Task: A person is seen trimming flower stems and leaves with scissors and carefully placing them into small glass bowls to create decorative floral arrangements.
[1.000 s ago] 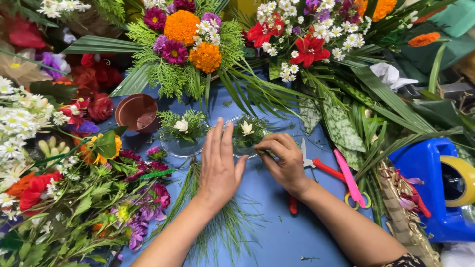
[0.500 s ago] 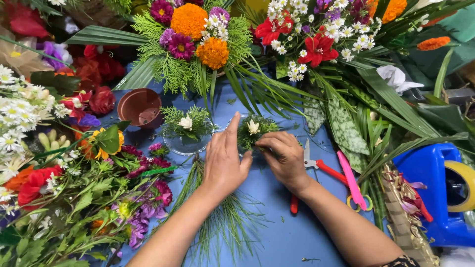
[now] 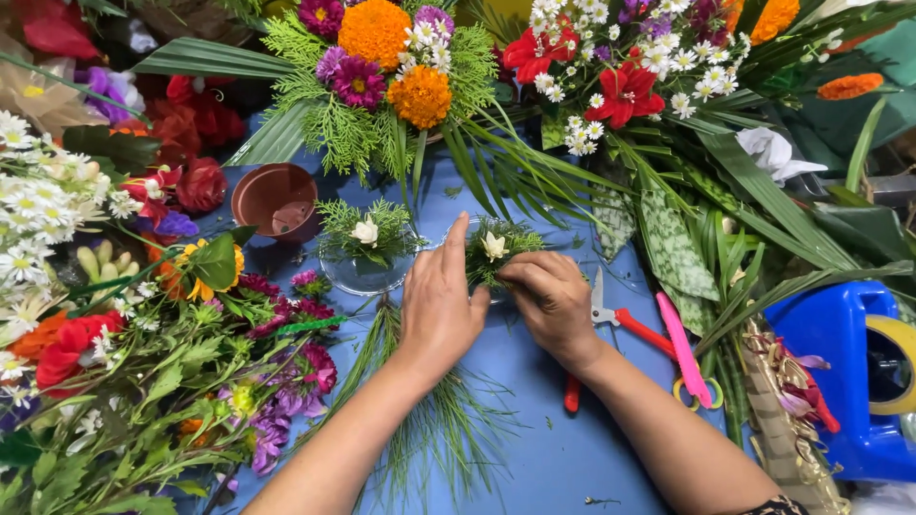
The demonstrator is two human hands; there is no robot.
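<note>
A small posy point(image 3: 496, 250) of green fern sprigs with one white flower sits in a clear glass dish on the blue table point(image 3: 534, 448). My left hand point(image 3: 441, 305) steadies its left side, index finger stretched up along the greenery. My right hand point(image 3: 551, 298) pinches the sprigs at its lower right, fingers curled. A second finished posy point(image 3: 367, 234), also green with a white flower, stands in its own glass dish just to the left. A bundle of thin green needles point(image 3: 420, 420) lies under my left forearm.
An empty brown pot point(image 3: 275, 200) stands at the left. Red-handled shears point(image 3: 620, 329) and pink scissors point(image 3: 682, 353) lie right of my right hand. Bouquets of orange, purple, red and white flowers ring the table. A blue plastic holder point(image 3: 840, 381) sits at the right edge.
Both hands have stayed on the small posy. My left index finger has lifted along its side, and my right fingers have shifted slightly among the sprigs.
</note>
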